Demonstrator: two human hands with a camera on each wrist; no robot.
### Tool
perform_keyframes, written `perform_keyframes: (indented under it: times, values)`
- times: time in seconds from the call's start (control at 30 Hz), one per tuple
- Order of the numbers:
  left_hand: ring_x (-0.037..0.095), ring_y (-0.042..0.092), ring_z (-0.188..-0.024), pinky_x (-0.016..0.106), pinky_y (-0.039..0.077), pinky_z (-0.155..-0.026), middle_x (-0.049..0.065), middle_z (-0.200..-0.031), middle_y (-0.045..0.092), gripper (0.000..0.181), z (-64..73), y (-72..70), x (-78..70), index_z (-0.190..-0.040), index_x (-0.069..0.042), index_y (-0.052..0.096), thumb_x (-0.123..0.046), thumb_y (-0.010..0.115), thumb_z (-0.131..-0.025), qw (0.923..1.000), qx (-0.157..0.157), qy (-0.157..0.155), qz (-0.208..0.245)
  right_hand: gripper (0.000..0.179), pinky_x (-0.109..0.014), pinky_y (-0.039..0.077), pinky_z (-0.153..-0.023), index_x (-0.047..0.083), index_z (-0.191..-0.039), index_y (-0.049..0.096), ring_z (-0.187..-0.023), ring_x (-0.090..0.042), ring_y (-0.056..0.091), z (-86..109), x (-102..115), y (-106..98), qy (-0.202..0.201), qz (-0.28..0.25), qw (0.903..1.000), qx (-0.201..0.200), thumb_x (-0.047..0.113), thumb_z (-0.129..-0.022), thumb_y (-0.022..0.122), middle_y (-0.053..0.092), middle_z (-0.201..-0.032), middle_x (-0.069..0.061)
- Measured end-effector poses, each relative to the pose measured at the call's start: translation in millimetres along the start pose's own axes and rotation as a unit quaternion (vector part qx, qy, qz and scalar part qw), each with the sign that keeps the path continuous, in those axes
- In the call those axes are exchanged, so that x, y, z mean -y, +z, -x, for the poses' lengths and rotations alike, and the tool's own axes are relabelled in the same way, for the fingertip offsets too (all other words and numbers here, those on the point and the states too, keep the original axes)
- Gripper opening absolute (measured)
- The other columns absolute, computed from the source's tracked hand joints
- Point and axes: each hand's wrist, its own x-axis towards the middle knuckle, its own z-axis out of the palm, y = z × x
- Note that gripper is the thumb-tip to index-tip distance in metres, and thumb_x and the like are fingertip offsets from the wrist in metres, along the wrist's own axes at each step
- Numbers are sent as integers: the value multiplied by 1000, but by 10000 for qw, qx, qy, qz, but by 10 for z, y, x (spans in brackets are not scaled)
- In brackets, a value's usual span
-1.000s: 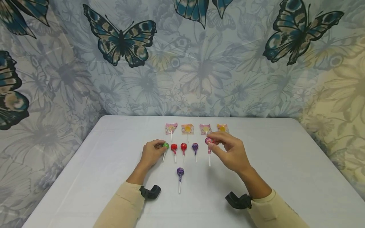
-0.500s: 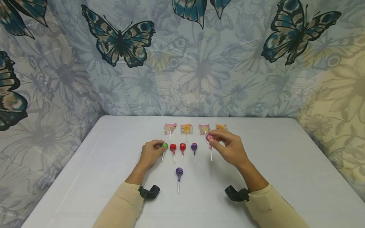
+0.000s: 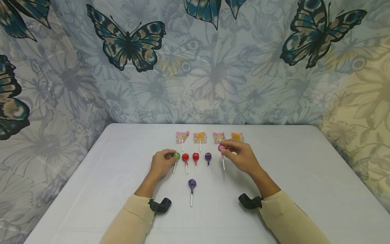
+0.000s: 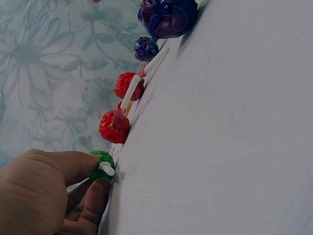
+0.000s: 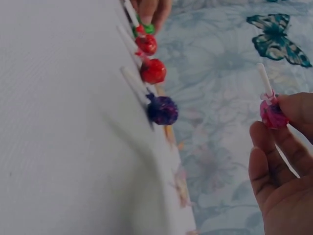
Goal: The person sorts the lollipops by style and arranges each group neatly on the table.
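Note:
My left hand [image 3: 162, 163] pinches the green lollipop [image 4: 101, 161] by its wrapped head, at the left end of a row on the table. Thumb and fingers of my right hand [image 3: 242, 157] grip a pink lollipop [image 5: 274, 113] by its head, its white stick pointing toward me. In the right wrist view this lollipop shows above the tabletop. Between the hands lie two red lollipops [image 3: 185, 157] [image 3: 196, 157] and a purple lollipop [image 3: 208, 156]. Another purple lollipop [image 3: 192, 183] lies nearer to me, in front of the row.
Behind the row, several flat-wrapped lollipops in pink wrappers [image 3: 182, 137] and orange wrappers [image 3: 200, 137] lie along the far part of the white table [image 3: 91, 189]. A butterfly-patterned cloth [image 3: 213, 78] hangs behind the table. Each wrist wears a black camera mount [image 3: 160, 205].
My right hand has shifted slightly left and away from me, with the pink lollipop's stick end moving up in the head view. My left hand stays on the green lollipop.

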Motion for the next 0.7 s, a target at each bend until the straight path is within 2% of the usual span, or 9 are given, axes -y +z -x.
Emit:
perform_keyframes:
  times: [0.2,0.5,0.7]
  values:
    - [16,59,-74,30,48,-64,3,-87,67,23,-7,-6,21,-107,-4,72,-8,74,-84,10000,-18,32,-23,24,-30,52,-73,-12,-108,66,-84,-38,64,-15,-110,22,349,123,9993,100,-13,-84,65,67,-97,-23]
    - [16,58,-73,30,48,-63,2,-85,67,24,-13,2,18,-107,-5,72,-8,74,-84,10000,-18,31,-50,22,-39,53,-76,-12,-108,66,-91,-38,64,4,-254,71,926,364,9948,233,-9,-86,65,67,-101,-24]
    - [16,58,-73,30,48,-63,2,-85,66,24,-8,2,18,-107,-5,72,-8,74,-84,10000,-30,-9,-66,23,-42,52,-77,-9,-109,67,-92,-33,64,61,-582,105,1172,472,9917,225,-3,-88,67,69,-101,-17]
